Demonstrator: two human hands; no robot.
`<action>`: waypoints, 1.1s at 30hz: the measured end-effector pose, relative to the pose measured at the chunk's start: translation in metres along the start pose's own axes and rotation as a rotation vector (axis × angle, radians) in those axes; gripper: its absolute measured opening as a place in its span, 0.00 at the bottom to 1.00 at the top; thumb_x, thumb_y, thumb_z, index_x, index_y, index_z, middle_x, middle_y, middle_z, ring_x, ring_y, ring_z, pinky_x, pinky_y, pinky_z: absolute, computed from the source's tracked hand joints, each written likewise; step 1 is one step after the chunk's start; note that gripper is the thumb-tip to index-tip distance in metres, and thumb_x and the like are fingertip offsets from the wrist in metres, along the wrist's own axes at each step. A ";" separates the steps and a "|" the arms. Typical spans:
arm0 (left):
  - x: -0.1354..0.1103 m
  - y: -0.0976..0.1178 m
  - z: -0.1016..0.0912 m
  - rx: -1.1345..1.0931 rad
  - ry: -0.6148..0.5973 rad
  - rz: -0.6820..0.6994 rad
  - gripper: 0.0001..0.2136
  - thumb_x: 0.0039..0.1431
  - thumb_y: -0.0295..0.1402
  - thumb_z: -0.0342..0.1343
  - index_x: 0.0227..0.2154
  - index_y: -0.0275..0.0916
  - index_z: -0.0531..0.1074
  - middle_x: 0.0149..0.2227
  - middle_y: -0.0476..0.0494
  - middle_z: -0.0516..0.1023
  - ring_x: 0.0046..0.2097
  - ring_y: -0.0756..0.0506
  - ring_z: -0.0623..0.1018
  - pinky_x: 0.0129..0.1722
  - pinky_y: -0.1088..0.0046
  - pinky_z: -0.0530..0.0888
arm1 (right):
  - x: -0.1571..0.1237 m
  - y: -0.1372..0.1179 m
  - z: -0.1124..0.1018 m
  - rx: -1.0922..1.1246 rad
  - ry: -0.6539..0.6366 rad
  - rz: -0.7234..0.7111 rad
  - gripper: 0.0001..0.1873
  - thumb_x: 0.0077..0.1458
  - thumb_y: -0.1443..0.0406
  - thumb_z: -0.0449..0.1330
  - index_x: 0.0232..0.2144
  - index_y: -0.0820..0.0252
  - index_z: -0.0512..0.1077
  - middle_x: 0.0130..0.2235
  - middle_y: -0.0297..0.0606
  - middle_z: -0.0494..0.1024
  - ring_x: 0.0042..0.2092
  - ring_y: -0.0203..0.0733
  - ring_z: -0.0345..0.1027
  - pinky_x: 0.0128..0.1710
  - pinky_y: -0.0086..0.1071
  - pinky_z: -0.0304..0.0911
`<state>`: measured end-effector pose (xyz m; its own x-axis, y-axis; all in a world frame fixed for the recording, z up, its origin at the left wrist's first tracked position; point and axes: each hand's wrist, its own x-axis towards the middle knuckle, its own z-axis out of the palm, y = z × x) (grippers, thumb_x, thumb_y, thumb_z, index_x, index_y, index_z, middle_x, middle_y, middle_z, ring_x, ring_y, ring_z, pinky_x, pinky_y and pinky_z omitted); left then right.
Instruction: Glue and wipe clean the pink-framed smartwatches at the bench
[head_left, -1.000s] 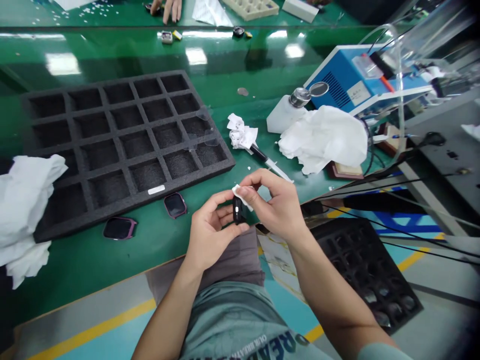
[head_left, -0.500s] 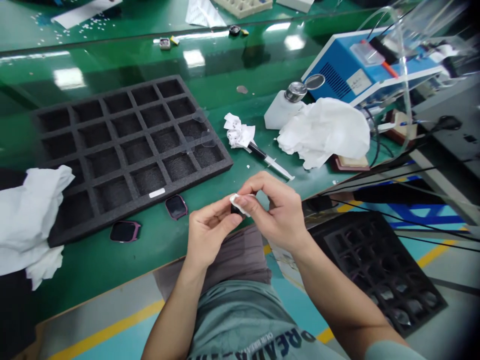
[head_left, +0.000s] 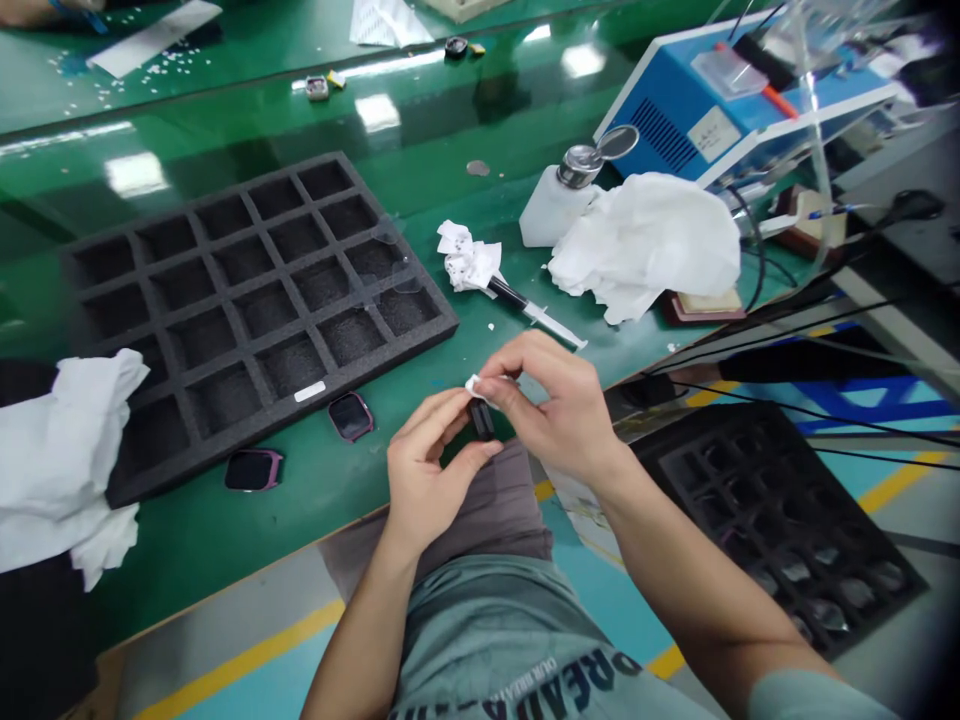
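Note:
My left hand (head_left: 431, 465) grips a small dark watch case (head_left: 481, 420) by its edges, between thumb and fingers, above the front edge of the bench. Against the top of the case, my right hand (head_left: 551, 405) pinches a folded white wipe (head_left: 472, 384); part of the wipe is hidden by the fingers. On the bench left of my hands lie two strapless watch cases with dark screens and purple frames, one watch case (head_left: 350, 416) nearer and another watch case (head_left: 253, 470) further left.
A black foam tray (head_left: 307, 312) with square compartments lies at left, white cloths (head_left: 64, 450) beside it. Beyond my hands are a syringe (head_left: 551, 325), crumpled paper (head_left: 469, 258), a pump bottle (head_left: 551, 208) and a white cloth (head_left: 649, 245). A blue machine (head_left: 675, 110) stands at right, another foam tray (head_left: 784, 510) below.
My left fingers have opened out around the watch case, so more of its dark side shows. The wipe has shifted to its upper edge. The camera view has moved slightly.

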<state>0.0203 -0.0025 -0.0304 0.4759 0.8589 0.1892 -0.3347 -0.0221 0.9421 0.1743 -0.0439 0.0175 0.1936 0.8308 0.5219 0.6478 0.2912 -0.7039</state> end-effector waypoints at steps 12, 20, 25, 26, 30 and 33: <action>0.000 0.002 0.002 -0.014 0.024 -0.025 0.23 0.54 0.25 0.71 0.52 0.48 0.81 0.53 0.42 0.81 0.57 0.42 0.82 0.59 0.65 0.79 | -0.014 -0.005 -0.006 0.273 0.007 0.388 0.07 0.61 0.64 0.66 0.31 0.58 0.75 0.30 0.32 0.77 0.31 0.35 0.68 0.31 0.31 0.64; -0.001 0.002 0.000 0.065 0.045 -0.064 0.21 0.55 0.29 0.71 0.53 0.48 0.81 0.55 0.40 0.81 0.57 0.41 0.81 0.57 0.65 0.80 | -0.019 -0.022 -0.005 0.304 -0.042 0.542 0.05 0.55 0.66 0.66 0.28 0.59 0.77 0.27 0.31 0.77 0.29 0.34 0.67 0.29 0.29 0.62; -0.003 -0.003 -0.003 0.152 0.017 0.031 0.23 0.58 0.27 0.68 0.56 0.50 0.79 0.56 0.42 0.81 0.58 0.41 0.80 0.58 0.64 0.79 | -0.019 -0.025 -0.004 0.299 -0.009 0.609 0.07 0.54 0.65 0.67 0.26 0.59 0.78 0.25 0.32 0.79 0.27 0.33 0.67 0.26 0.28 0.61; -0.003 -0.004 -0.003 0.183 0.009 0.053 0.23 0.58 0.27 0.68 0.56 0.50 0.79 0.56 0.41 0.81 0.58 0.41 0.80 0.58 0.63 0.79 | -0.018 -0.025 -0.003 0.309 0.005 0.617 0.07 0.54 0.64 0.67 0.25 0.59 0.78 0.25 0.32 0.79 0.27 0.34 0.68 0.26 0.28 0.62; -0.005 -0.007 -0.004 0.294 0.006 0.099 0.24 0.57 0.28 0.70 0.57 0.50 0.79 0.55 0.41 0.82 0.57 0.39 0.81 0.60 0.60 0.78 | -0.011 -0.023 0.002 0.320 0.074 0.593 0.06 0.54 0.65 0.67 0.26 0.59 0.78 0.26 0.32 0.80 0.27 0.34 0.70 0.27 0.28 0.64; -0.005 -0.006 -0.001 0.264 0.041 0.092 0.24 0.56 0.28 0.70 0.55 0.50 0.80 0.54 0.43 0.83 0.56 0.41 0.82 0.59 0.64 0.79 | 0.001 -0.018 0.008 0.284 0.110 0.525 0.06 0.54 0.67 0.67 0.26 0.59 0.78 0.26 0.32 0.81 0.28 0.34 0.71 0.29 0.29 0.66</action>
<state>0.0191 -0.0060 -0.0374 0.4178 0.8671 0.2711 -0.1488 -0.2290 0.9620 0.1572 -0.0446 0.0269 0.5188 0.8483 0.1057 0.2257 -0.0166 -0.9740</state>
